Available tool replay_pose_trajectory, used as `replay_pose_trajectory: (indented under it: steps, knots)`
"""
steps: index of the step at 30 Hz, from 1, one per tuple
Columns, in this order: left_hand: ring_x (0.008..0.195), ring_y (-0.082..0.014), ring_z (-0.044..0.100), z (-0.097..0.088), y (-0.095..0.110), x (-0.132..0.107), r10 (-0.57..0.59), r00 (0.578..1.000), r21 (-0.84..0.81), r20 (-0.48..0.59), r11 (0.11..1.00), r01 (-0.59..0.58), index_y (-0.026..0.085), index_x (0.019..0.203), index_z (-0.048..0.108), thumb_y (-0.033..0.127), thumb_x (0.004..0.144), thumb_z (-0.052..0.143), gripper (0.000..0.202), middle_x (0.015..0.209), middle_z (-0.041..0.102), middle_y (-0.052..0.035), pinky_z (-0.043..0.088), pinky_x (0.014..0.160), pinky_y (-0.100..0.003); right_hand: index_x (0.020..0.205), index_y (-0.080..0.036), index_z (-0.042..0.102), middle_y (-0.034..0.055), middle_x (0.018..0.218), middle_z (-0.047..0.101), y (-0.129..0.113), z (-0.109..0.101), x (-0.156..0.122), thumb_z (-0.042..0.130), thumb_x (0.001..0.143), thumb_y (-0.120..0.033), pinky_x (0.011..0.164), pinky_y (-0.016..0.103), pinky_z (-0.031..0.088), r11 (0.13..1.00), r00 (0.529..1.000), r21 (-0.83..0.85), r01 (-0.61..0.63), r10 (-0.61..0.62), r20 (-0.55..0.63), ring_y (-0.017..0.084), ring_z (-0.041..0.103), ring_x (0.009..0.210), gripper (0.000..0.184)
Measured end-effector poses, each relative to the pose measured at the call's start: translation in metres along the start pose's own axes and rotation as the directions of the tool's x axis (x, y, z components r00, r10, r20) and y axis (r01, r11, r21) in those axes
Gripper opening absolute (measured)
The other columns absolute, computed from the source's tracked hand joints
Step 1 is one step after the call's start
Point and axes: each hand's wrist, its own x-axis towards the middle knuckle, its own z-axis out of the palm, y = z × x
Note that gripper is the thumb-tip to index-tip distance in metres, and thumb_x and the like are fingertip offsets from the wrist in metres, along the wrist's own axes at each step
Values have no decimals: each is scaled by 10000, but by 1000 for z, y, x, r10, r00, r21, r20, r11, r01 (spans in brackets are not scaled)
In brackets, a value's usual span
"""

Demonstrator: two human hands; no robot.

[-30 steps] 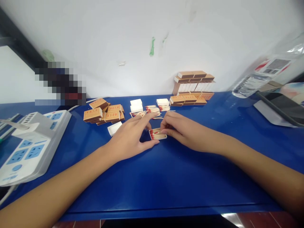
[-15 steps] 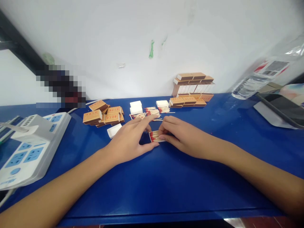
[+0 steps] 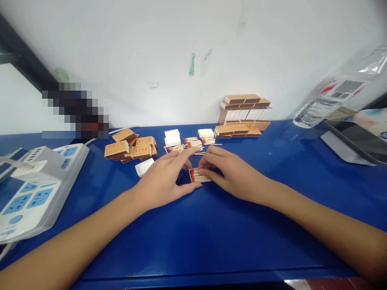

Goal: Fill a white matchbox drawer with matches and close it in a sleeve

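Red-tipped matches [image 3: 194,175] lie side by side in a small white matchbox tray [image 3: 206,181] on the blue table, between my hands. My left hand [image 3: 165,175] steadies the tray's left end, thumb at the near side and fingers at the far side. Over the tray's right part, my right hand [image 3: 231,173] is closed, its thumb and fingertips pinched on the matches. Just beyond, loose matches [image 3: 193,143] are spread in small heaps beside white trays [image 3: 172,141]. Another white tray [image 3: 144,166] sits left of my left hand, partly hidden by it.
Orange matchboxes [image 3: 142,150] are piled at the left. More matchboxes form a stacked structure [image 3: 246,100] with upright matchsticks against the wall. A power strip [image 3: 45,193] occupies the left side; a clear plastic bottle [image 3: 314,110] and a dark tray [image 3: 356,139] are at the right.
My right hand has shifted slightly left along the matches, its fingertips still pinched. My left hand keeps its place at the tray. The whole view has moved a little.
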Motion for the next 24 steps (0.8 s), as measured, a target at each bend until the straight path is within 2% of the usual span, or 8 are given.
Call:
replay_pose_trajectory:
  steps: [5,9,14,20,22,24]
  knots:
    - [1075,-263,723,0,0,-1,-5,1000,15,7,1000,5,297,1556,378,325,893,816,795,1132,748,-35,562,1009,-464,978,-202,644,57,1006,609,2,-4,-1,587,1019,-180,746,321,484,1000,1000,4,23,-23,0,184,592,866,73]
    - [1078,-261,719,0,0,-1,-1,1000,17,9,1000,1,288,1556,372,321,896,815,796,1137,746,-37,563,999,-454,1030,-201,657,59,1023,616,1,-8,-1,564,1015,-137,740,315,480,999,999,15,35,-35,7,178,595,861,114]
    - [1091,-272,714,0,1,-1,-6,1000,29,9,1000,6,270,1554,380,340,899,814,788,1124,745,-38,565,987,-455,983,-193,664,49,988,616,1,-7,-2,603,1020,-192,700,296,456,1000,999,20,18,-19,26,162,582,811,71]
    - [1093,-259,708,1,0,-2,-4,1000,14,5,1000,4,263,1555,379,335,886,830,809,1126,740,-36,555,1030,-465,985,-197,673,37,974,614,-2,-6,0,607,1008,-177,690,277,448,999,999,25,26,-27,18,147,576,792,73]
    - [1081,-256,707,2,-1,-2,4,1000,8,-11,1000,-4,280,1560,368,328,883,832,821,1099,743,-20,557,1032,-473,959,-202,670,28,933,615,4,-13,3,619,1008,-211,687,277,446,1000,1000,11,11,-11,-22,147,573,773,72]
    - [1078,-260,705,2,-2,-3,5,1000,5,-19,1000,-5,300,1566,357,344,892,823,821,1086,744,-10,560,1030,-488,930,-206,666,19,866,616,20,-26,7,618,1013,-262,680,286,439,999,994,-41,-23,18,-107,153,564,740,111]
